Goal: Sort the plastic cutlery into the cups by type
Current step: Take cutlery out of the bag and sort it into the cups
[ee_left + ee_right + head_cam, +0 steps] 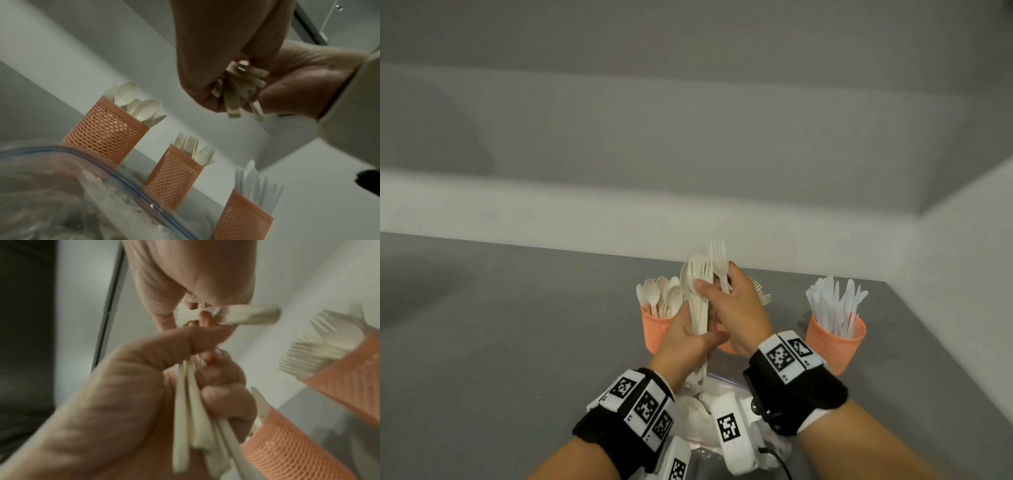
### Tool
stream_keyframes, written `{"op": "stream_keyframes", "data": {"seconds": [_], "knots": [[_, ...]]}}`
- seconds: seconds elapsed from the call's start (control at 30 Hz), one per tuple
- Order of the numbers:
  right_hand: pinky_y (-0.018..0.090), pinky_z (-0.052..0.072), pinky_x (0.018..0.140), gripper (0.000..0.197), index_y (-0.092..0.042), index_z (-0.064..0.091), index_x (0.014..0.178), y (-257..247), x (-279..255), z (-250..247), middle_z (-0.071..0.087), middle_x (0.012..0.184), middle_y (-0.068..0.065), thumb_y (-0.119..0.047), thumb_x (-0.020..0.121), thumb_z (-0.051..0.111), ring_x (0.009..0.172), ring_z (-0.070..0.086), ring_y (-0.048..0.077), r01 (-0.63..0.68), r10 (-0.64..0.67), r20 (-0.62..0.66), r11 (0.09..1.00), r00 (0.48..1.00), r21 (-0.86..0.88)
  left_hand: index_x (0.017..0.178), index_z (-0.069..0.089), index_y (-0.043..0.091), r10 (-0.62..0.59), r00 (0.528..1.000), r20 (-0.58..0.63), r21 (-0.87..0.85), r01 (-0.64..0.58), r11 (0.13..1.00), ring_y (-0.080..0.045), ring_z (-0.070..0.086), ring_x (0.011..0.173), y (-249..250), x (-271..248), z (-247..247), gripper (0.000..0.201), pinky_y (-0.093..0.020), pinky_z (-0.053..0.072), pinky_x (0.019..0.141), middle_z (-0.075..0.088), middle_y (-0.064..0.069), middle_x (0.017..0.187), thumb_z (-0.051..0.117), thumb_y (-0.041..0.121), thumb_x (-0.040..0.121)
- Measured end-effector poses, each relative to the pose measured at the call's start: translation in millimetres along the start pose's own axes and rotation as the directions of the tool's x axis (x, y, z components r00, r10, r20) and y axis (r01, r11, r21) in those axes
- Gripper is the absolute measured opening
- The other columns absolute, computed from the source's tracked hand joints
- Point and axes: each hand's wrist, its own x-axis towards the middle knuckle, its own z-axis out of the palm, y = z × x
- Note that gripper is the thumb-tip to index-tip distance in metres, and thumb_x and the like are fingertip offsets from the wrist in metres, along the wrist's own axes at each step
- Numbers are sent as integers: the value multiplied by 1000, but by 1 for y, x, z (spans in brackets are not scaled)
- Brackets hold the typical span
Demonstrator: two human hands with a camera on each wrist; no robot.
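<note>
at frame centre, the left hand [683, 337] grips a mixed bundle [700, 301]; right hand [736, 308] pinches one fork [719, 263] out, probably bound for the fork cup [174, 175].

Grey tabletop [482, 342] (matte), pale wall [619, 212] behind

1. 3 cups stand in a row on the table [517, 342], near the wall behind it.
2. The left cup [655, 330] has spoons [659, 298] in it.
3. The middle cup [172, 177] has forks [195, 151] in it and sits behind the hands.
4. The right cup [834, 344] has knives [835, 305] in it.
5. A bag [68, 194] lies in front of the cups, under the wrists.
6. The left hand [685, 346] and right hand [736, 308] hold a bunch of cutlery [702, 294] above the bag.
</note>
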Motion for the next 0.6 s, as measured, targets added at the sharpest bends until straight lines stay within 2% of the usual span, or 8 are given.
{"op": "stream_keyframes", "data": {"seconds": [0.07,0.1,0.13,0.2,0.3,0.43,0.5,0.6], "knots": [[43,57,83,18,-18,61,103,-1,3,-3,70,102,12,-10,86,62,93,70,26,-77,67,62,980,996,184,124,48,11,-5,1000,-4,-79,5,997,-18,66,57,7,1,-2,42,-30,57,58,63,-8,69,57,-2,85],[36,58,74,18,-17,60,104,-2,3,-4,71,97,10,-9,88,60,84,71,22,-106,84,97,962,992,253,124,50,18,-15,1000,-22,-100,12,995,-28,66,69,9,2,-2,35,-44,55,74,64,-17,80,54,9,90],[26,56,60,17,-15,59,106,-5,3,-7,71,87,6,-9,90,57,68,70,14,-128,93,130,947,987,293,121,52,26,-21,999,-41,-116,16,993,-30,66,74,9,3,-2,27,-48,50,86,64,-18,84,50,21,94],[17,37,43,16,-14,58,108,-6,5,-9,64,61,-8,-10,92,54,40,50,2,-185,133,173,924,976,334,109,56,37,-25,998,-64,-97,19,995,-24,69,87,6,6,-6,22,-48,50,91,71,-10,95,39,38,97],[21,30,48,15,-18,61,104,-3,10,-10,63,58,-11,-13,92,55,41,44,2,-214,157,184,912,970,350,94,58,40,-38,997,-62,-41,35,999,-23,67,96,5,10,-7,25,-49,50,89,71,-4,101,33,40,98],[15,47,45,17,-11,62,104,-1,11,-10,67,77,1,-5,88,59,51,63,4,-190,144,150,912,978,365,106,52,39,1,1000,-10,-49,-1,999,-5,64,99,9,13,-4,22,-35,50,95,66,10,105,35,26,100],[19,55,55,14,-12,64,100,2,12,-10,70,85,5,-7,88,60,66,70,9,-182,136,151,916,979,358,114,50,36,2,1000,4,-53,-2,999,-5,63,103,7,16,-4,23,-31,49,96,65,8,110,36,25,100],[27,59,70,16,-10,63,104,8,15,-11,72,93,8,-13,90,58,80,72,17,-177,140,127,916,982,359,106,56,39,-41,999,-7,-78,40,996,-11,65,104,2,21,-4,22,-39,50,96,70,5,108,35,36,99]]}}
